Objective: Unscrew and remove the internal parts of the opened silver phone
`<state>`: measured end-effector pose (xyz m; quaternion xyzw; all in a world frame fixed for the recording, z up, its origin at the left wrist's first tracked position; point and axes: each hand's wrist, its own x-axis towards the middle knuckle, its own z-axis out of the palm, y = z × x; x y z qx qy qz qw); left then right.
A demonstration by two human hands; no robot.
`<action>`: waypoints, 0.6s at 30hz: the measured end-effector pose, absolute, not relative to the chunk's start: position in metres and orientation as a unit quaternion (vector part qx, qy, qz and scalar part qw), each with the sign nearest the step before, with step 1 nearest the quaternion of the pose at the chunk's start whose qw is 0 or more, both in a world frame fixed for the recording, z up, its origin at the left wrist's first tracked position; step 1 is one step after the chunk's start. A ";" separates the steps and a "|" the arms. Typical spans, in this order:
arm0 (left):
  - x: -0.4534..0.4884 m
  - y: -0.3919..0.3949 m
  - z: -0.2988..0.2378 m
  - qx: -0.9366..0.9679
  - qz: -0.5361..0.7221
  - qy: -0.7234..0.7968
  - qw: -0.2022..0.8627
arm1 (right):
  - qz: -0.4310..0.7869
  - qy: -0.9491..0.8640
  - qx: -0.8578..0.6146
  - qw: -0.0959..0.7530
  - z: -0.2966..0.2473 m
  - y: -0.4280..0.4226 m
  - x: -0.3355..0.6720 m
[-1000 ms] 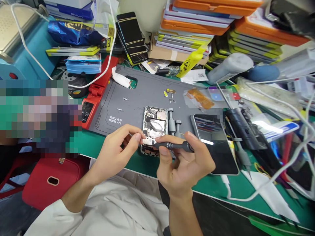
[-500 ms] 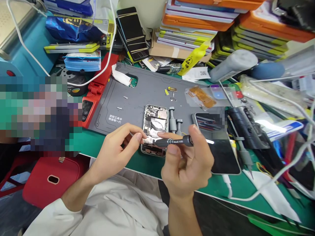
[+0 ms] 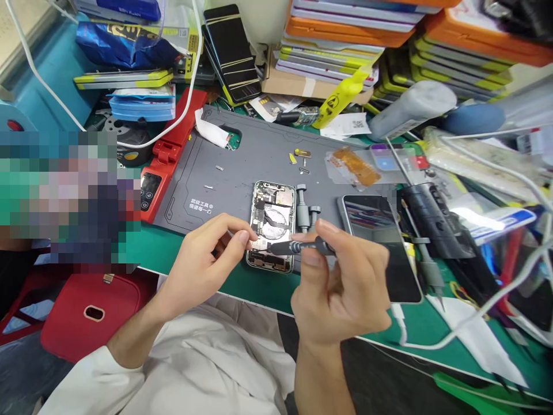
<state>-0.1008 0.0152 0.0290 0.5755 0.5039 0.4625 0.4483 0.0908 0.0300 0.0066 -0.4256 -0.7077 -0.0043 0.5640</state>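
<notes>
An opened phone (image 3: 272, 222) lies on the grey work mat (image 3: 242, 167), its insides showing. My right hand (image 3: 341, 288) is closed around a dark screwdriver (image 3: 300, 247), held level with its tip at the phone's lower part. My left hand (image 3: 205, 265) is pinched at the phone's lower left edge, fingertips touching a small white part there; what it holds is too small to name. Two grey screwdriver handles (image 3: 306, 216) stand just right of the phone.
A detached screen (image 3: 380, 248) lies to the right, beside a black tool (image 3: 436, 222) and white cables (image 3: 496, 288). Small screws and yellow parts (image 3: 300, 157) dot the mat. A red device (image 3: 166, 158) borders the mat's left. Stacked cases and boxes (image 3: 345, 52) crowd the back.
My right hand and the screwdriver have shifted slightly right and up, the tip staying at the phone. The left hand has kept its pinch. The view has tilted a little.
</notes>
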 end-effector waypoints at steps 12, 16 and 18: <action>-0.099 0.014 0.027 0.659 0.453 0.546 0.250 | 0.042 -0.722 -0.410 0.556 0.009 0.031 0.090; -0.099 0.015 0.026 0.704 0.411 0.539 0.215 | 0.040 -0.722 -0.403 0.561 0.013 0.032 0.090; -0.099 0.016 0.025 0.712 0.396 0.541 0.207 | 0.040 -0.722 -0.408 0.557 0.014 0.032 0.089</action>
